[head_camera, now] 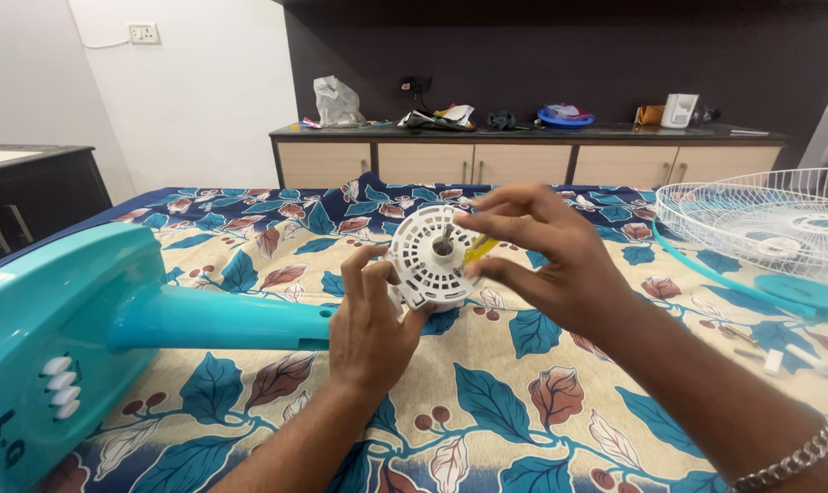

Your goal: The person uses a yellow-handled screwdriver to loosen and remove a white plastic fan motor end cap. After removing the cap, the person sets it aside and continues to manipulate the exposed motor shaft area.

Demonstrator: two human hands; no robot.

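Observation:
A white round fan motor housing [427, 260] with a metal shaft in its middle stands at the end of a turquoise fan stem [222, 318]. My left hand [370, 319] grips the housing from below and behind. My right hand [542, 256] reaches over its right side, fingers pinched on a small yellow-handled tool [479, 246] at the housing's face. The turquoise fan base [48, 329] with white buttons lies at the left on a leaf-patterned bedsheet [487, 393].
White wire fan guards [761, 224] with a turquoise rim lie at the right. Small white parts [775, 361] rest on the sheet near them. A wooden cabinet [523, 160] with clutter stands behind. A dark cabinet [30, 196] is at the left.

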